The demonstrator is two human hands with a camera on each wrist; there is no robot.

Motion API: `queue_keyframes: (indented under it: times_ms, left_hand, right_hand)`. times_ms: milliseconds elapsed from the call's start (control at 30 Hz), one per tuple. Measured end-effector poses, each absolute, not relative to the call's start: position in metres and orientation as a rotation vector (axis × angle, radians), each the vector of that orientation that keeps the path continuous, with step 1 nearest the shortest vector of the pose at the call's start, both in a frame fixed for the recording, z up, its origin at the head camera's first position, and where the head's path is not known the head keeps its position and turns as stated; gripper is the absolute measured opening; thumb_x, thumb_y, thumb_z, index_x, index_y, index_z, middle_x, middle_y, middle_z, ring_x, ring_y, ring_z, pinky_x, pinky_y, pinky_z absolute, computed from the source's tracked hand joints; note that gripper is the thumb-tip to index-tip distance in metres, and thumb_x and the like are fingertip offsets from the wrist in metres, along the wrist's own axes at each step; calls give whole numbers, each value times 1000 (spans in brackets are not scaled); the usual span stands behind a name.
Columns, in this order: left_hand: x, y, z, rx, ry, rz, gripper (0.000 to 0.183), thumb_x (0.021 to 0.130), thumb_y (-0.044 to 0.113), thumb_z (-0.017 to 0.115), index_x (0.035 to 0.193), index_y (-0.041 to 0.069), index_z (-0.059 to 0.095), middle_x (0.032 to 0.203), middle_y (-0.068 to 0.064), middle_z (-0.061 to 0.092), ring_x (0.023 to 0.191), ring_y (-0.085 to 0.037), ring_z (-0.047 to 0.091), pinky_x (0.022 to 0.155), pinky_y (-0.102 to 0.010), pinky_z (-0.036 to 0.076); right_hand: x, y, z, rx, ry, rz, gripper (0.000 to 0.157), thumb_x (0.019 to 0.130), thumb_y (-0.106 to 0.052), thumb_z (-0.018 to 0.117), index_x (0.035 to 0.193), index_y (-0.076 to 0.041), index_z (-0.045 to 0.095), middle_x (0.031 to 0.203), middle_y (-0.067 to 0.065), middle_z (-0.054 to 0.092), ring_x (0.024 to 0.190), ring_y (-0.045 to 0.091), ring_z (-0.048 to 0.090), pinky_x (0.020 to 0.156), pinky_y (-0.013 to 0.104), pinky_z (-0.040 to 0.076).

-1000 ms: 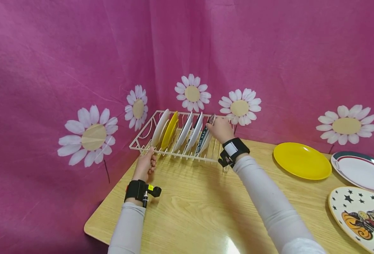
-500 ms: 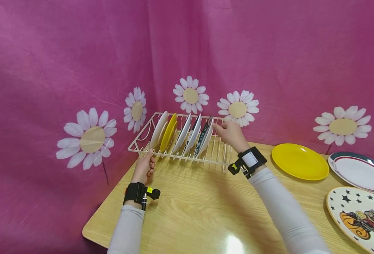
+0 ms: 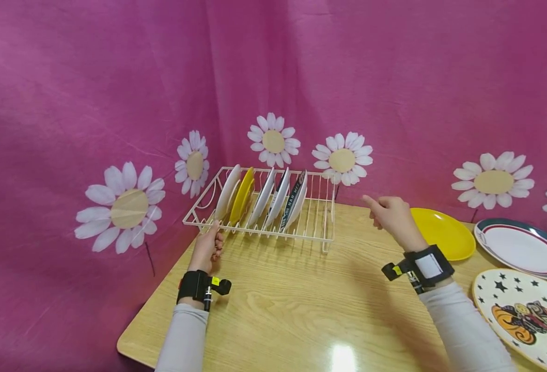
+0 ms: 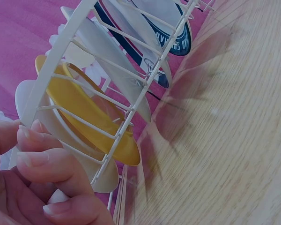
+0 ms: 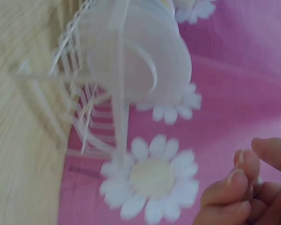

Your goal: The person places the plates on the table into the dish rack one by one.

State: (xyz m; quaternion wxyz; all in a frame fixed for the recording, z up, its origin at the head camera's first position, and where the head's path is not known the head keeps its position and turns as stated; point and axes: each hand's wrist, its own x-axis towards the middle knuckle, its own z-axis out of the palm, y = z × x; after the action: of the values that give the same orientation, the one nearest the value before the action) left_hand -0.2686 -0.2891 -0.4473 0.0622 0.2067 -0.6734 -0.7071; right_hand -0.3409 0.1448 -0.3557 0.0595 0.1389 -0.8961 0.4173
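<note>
A white wire dish rack [image 3: 308, 237] stands at the back left of the table, with several plates upright in its slots. Among them are a white plate [image 3: 225, 199] at the left end, a yellow plate [image 3: 241, 201], and a plate with a dark lettered rim [image 3: 296, 199] furthest right. My left hand [image 3: 205, 248] pinches the rack's front rail near its left corner, as the left wrist view also shows at the thumb and fingers [image 4: 37, 161]. Holding nothing, my right hand [image 3: 394, 219] hovers between the rack and the flat yellow plate, fingers loosely bent.
On the table's right lie a flat yellow plate [image 3: 445, 235], a white plate with a dark green and red rim [image 3: 519, 248], and a star-patterned plate [image 3: 505, 289] with a pumpkin picture. A pink daisy-printed curtain [image 3: 394, 93] hangs behind and to the left.
My right hand has let go of the dark-rimmed plate in the rack and moved right, towards the flat yellow plate. My left hand stays on the rack's front rail.
</note>
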Motion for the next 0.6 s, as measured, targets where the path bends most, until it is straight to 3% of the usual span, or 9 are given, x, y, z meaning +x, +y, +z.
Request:
queue_keyframes:
  times_ms: [267,500,600]
  left_hand:
    - [-268,-291,-445,633,-2042,-2116,51,98,57,44,73,13,51,54,8,43,43,-7,37,41,-21,27]
    - [-268,-290,-446,637,-2051,-2118,51,99,56,44,72,13,51,54,8,43,43,-7,37,42,-21,27]
    - [-268,-289,-448,632,-2055,-2124,51,98,57,45,73,12,51,54,8,43,43,-7,37,42,-21,27]
  right_hand:
    - [-343,209,-386,154,-2709,1660,65,91,-67,47,71,-6,59,56,-6,52,54,9,50,54,24,46]
    - [-350,259,-419,-80,-2635,2026,61,92,-69,40,66,-17,60,57,-10,55,54,6,52,55,23,50]
    - [-350,278,-433,-181,-2637,2082,63,95,-68,37,65,-17,61,58,-9,55,54,6,52,55,23,48]
